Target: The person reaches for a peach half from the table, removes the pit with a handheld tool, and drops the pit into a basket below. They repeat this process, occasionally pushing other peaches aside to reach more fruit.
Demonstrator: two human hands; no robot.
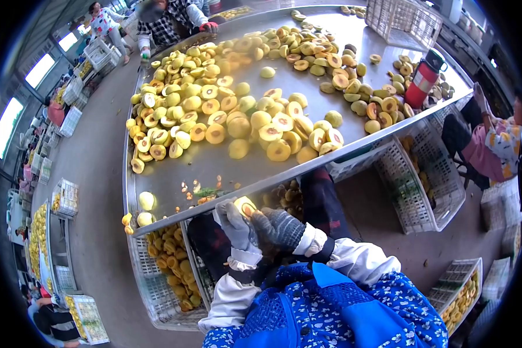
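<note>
In grey knit gloves, both my hands meet at the table's near edge. My left hand [238, 227] is closed around a halved peach [245, 206], whose yellow cut face with a brown centre points up. Touching the fruit's right side, my right hand [280, 227] has its fingers curled; whatever they grip is hidden. On the metal table [238, 168] ahead lies a big heap of peach halves [214, 119], some cut side up. Small pit pieces [194, 188] and a green sprig [209, 192] lie close beyond my left hand.
Crates of peach halves [174, 264] stand below the table edge, with another crate [426, 180] at right. A red bottle [423, 80] and a white crate [403, 22] stand on the table. One person [168, 23] works across it; another [493, 139] sits at right.
</note>
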